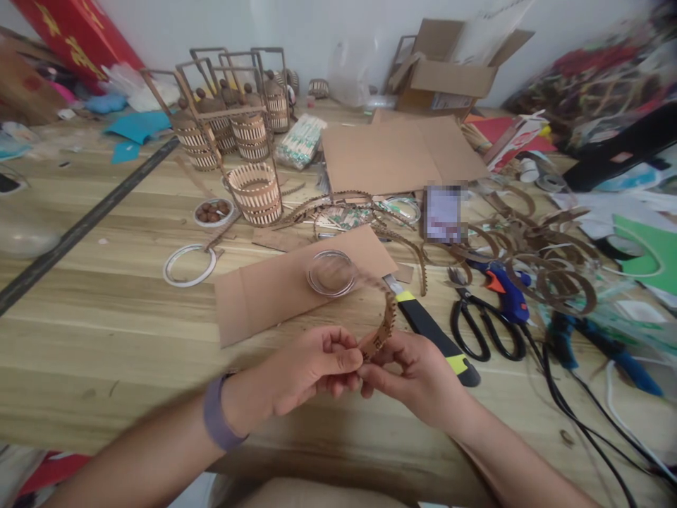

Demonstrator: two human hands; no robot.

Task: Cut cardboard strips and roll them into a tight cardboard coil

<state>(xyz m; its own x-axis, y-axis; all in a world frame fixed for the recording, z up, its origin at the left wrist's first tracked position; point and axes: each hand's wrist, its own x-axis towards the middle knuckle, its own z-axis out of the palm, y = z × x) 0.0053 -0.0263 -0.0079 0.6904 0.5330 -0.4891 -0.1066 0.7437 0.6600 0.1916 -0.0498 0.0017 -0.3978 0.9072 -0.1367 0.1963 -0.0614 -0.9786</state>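
A curved, notched cardboard strip (385,326) with dark marks on it rises from between my two hands, its far end blurred. My left hand (322,367) pinches the near end between thumb and fingers. Against it, my right hand (405,374) grips the same end, thumb and index finger closed. Just beyond my hands lies a flat piece of cardboard (259,303) with a clear roll of tape (312,282) on it. A black and yellow utility knife (428,328) rests right behind my right hand.
Black scissors (470,331), a blue glue gun (505,293) with cables and brown cardboard rings (576,293) lie at the right. A slatted basket (257,194), a bowl of brown balls (213,212) and a white ring (174,267) stand left. Behind is an open box (449,77).
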